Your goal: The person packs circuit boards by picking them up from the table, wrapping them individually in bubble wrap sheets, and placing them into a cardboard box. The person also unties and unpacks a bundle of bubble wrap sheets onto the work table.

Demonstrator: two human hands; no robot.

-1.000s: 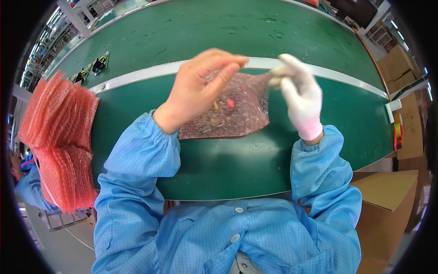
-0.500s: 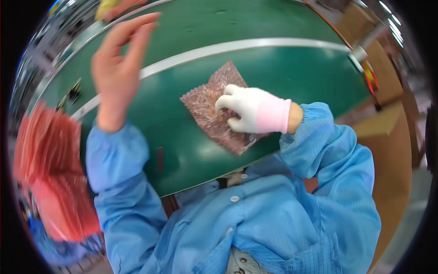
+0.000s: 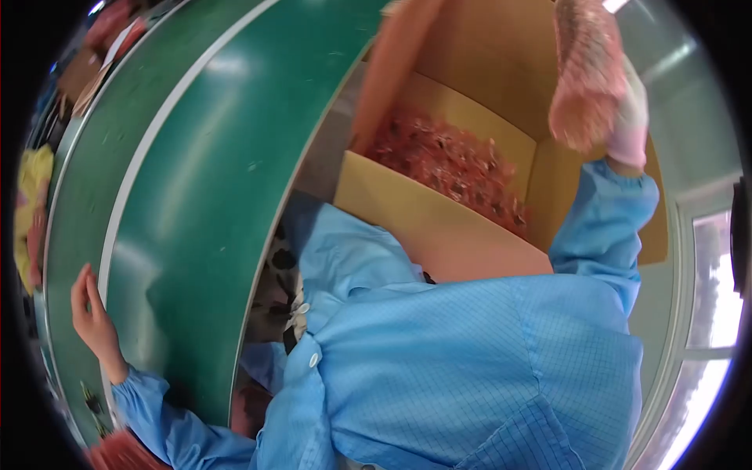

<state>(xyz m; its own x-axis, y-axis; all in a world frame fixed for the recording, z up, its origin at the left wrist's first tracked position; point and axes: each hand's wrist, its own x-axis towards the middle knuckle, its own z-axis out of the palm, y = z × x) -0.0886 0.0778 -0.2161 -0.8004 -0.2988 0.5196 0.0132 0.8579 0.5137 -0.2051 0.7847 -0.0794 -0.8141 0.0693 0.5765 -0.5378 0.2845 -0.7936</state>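
Note:
My gloved right hand (image 3: 631, 117) is raised at the upper right, closed on a pink bubble-wrap bag (image 3: 583, 78) that hangs beside the fingers. Below and to the left of it stands an open cardboard box (image 3: 462, 251). Inside the box lie several pink bubble-wrapped packages (image 3: 454, 168), packed side by side. My bare left hand (image 3: 95, 317) is far to the left, over the green table (image 3: 211, 180), with its fingers apart and nothing in them. What the bag holds cannot be made out.
A pink bubble-wrap stack (image 3: 125, 453) shows at the bottom left, near a circuit board (image 3: 92, 399). Beyond the table's far edge is a person in yellow (image 3: 33, 211). A window (image 3: 713, 282) is at the right.
The view has swung right, bringing the box's inside into sight. My right hand has lifted the bag off the table and carried it right, over to the box. My left hand stays over the table.

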